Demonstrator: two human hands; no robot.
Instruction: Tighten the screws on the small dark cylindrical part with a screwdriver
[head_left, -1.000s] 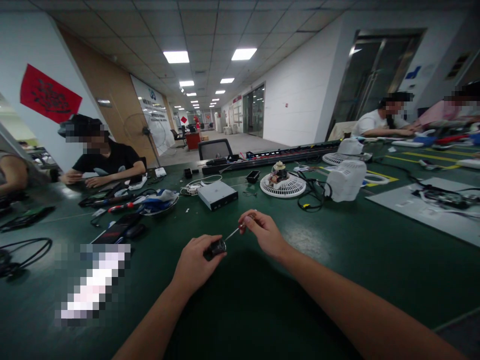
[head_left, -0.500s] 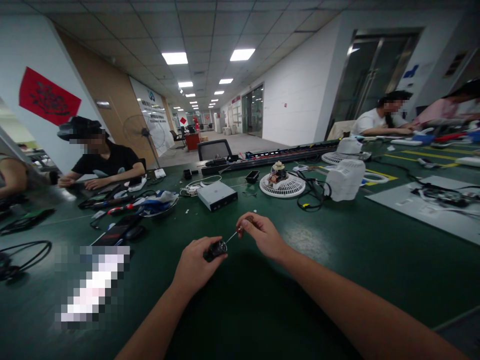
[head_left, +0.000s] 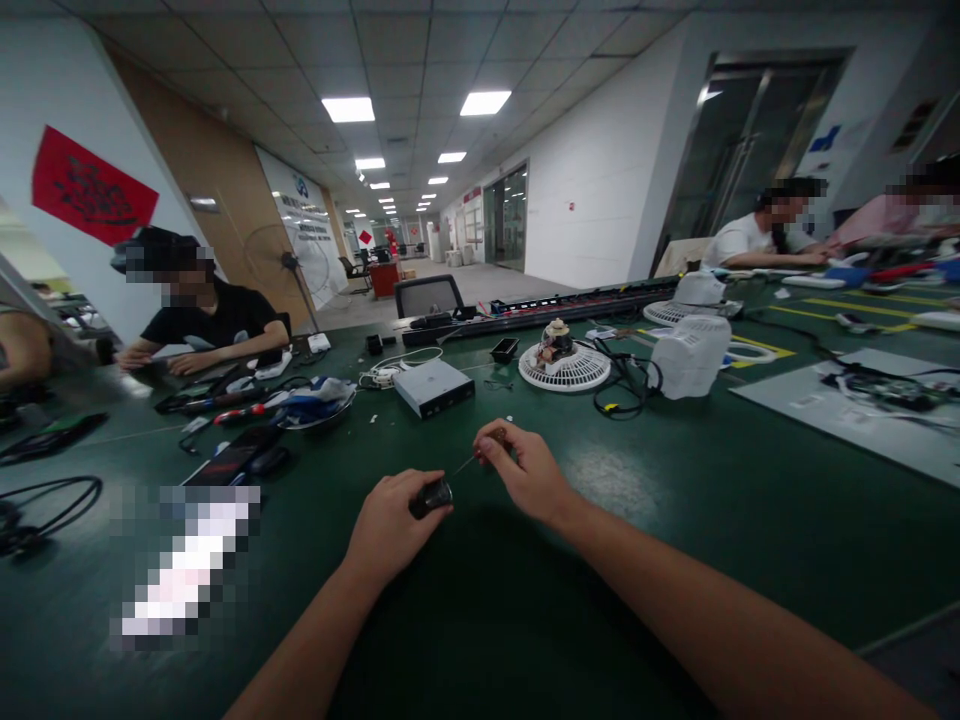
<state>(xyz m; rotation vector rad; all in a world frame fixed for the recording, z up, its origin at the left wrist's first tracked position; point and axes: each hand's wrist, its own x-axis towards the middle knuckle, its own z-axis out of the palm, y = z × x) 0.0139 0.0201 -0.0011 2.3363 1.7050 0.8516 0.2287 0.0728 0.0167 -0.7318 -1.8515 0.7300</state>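
My left hand (head_left: 390, 525) is closed around a small black cylindrical part (head_left: 433, 498), its round end facing right. Between the thumb and fingers of my right hand (head_left: 525, 470) is a thin screwdriver (head_left: 466, 463), and its brownish handle is mostly covered by the fingers. The slim metal shaft slants down-left to just above the rim of the black part. Whether the tip touches that part I cannot tell. Both hands are over the green table (head_left: 465, 620).
Beyond my hands lie a silver disc drive (head_left: 433, 385), a white fan grille with a motor (head_left: 564, 368), a small black tray (head_left: 505, 350) and a white housing (head_left: 690, 358). Cables and tools clutter the left. A grey board (head_left: 847, 410) lies right. Other people sit around the table.
The screwdriver's tip has shifted slightly up from the end of the black part. Both hands keep their hold and have barely moved.
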